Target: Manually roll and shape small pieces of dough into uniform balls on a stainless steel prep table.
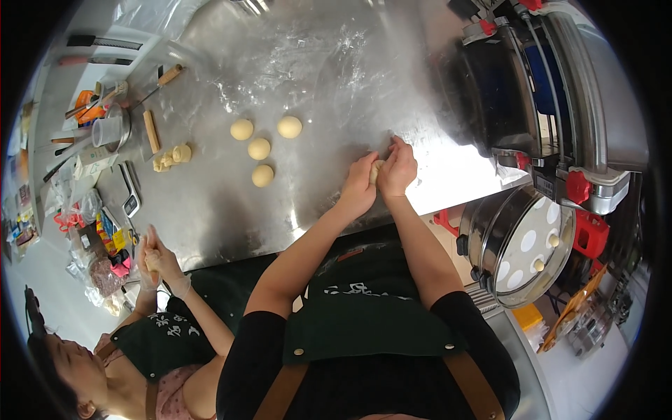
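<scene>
A pale piece of dough (376, 171) sits between my two hands, low over the steel table near its front edge. My left hand (359, 183) closes round its left side, and my right hand (398, 168) cups it from the right. Most of the dough is hidden by my fingers and palms. To the left on the table lie several smooth dough balls (259, 148), apart from one another. Farther left are rough dough pieces (171, 157) beside a short wooden rolling pin (151, 131).
A co-worker's gloved hands (155, 259) hold a lump of dough at the left. A digital scale (131, 196) and bagged supplies line the left side. A metal machine (581, 91) stands at the right, above a round steamer (521, 245) with small dough pieces inside. Flour dusts the steel table (308, 77).
</scene>
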Demonstrator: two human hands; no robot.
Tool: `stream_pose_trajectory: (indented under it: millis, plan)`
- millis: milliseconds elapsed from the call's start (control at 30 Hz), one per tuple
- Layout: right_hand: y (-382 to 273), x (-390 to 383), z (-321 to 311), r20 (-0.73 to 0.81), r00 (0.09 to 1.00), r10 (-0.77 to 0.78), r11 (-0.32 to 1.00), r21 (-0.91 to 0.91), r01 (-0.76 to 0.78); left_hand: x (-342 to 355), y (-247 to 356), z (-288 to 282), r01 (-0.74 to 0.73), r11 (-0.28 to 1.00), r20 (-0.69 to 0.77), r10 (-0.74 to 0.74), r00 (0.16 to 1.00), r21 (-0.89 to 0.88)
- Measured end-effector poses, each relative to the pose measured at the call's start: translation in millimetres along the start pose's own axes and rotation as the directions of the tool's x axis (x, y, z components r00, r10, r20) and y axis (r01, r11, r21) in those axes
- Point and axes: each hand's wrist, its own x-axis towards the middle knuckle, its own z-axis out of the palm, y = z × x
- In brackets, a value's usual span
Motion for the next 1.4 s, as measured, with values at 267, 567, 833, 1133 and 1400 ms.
stream_pose_trajectory:
  millis: [267,567,833,1133,1400]
  plan:
    - [-15.2,39.6,13.9,0.017,0.996,-0.087,0.990,0.116,0.084,-4.4,15.6,3.6,-0.157,0.966,-0.331,0.083,0.940,-0.205]
    - [-39.5,28.6,17.0,0.031,0.998,-0.053,0.993,-0.101,0.056,-17.7,7.9,21.2,-0.126,0.922,-0.330,-0.002,0.944,-0.366]
    - [-21.9,32.4,22.1,0.076,0.996,-0.035,0.986,-0.163,0.047,2.9,-10.2,7.4,-0.065,0.979,-0.325,-0.001,0.946,-0.192]
    - [-23.8,15.5,7.7,0.126,0.988,0.089,0.991,-0.108,-0.076,-29.0,8.6,23.5,-0.119,0.988,-0.318,0.082,0.945,-0.098]
    - [-12.1,13.1,5.2,0.096,0.995,0.030,0.996,-0.090,-0.021,-16.5,-3.5,13.2,-0.049,0.959,-0.233,-0.018,0.972,-0.280]
